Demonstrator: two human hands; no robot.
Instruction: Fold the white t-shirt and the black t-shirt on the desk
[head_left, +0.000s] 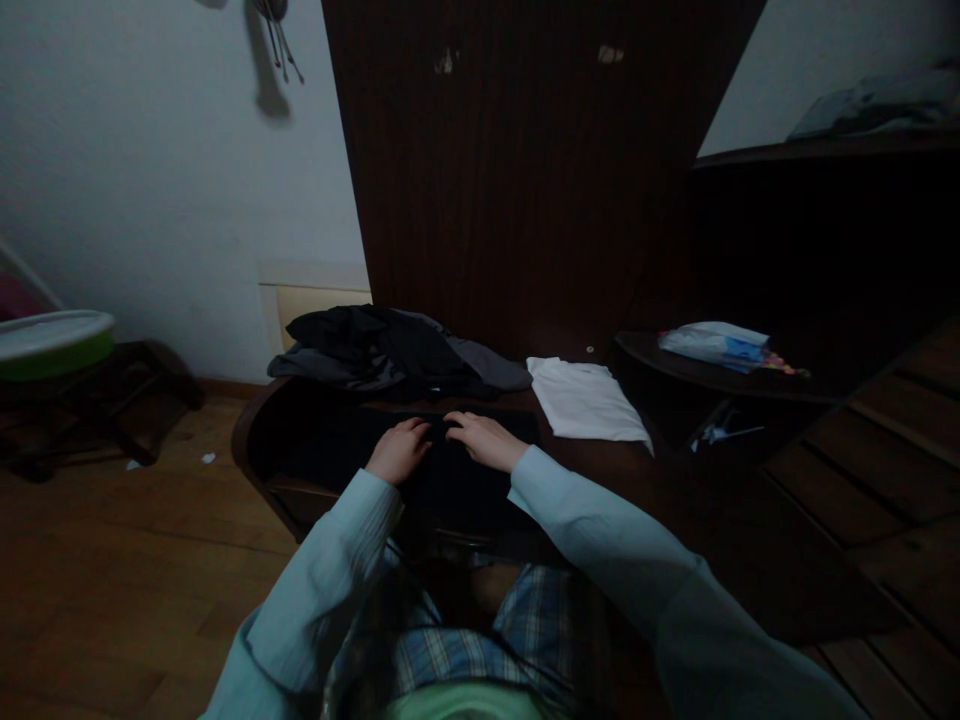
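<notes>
A black garment [469, 490] lies spread over the dark wooden cabinet top [592, 480] in front of me. On its upper part rests my left hand [400, 450], fingers slightly bent and apart, pointing right. My right hand [484, 440] touches the same cloth a short way to the right, its fingers spread toward the left hand. Neither hand visibly grips the fabric, though the dim light hides the fingertips' contact. Behind them is a heap of black and grey clothes [390, 350]. A folded white garment [589, 400] lies flat to the right of the heap.
A tall dark wood panel [525, 180] rises behind the cabinet top. At right, a shelf [637, 350] holds a white and blue plastic packet [716, 345]. A green basin [56, 345] sits on a low stool [127, 400] at left, above a wooden floor [150, 550].
</notes>
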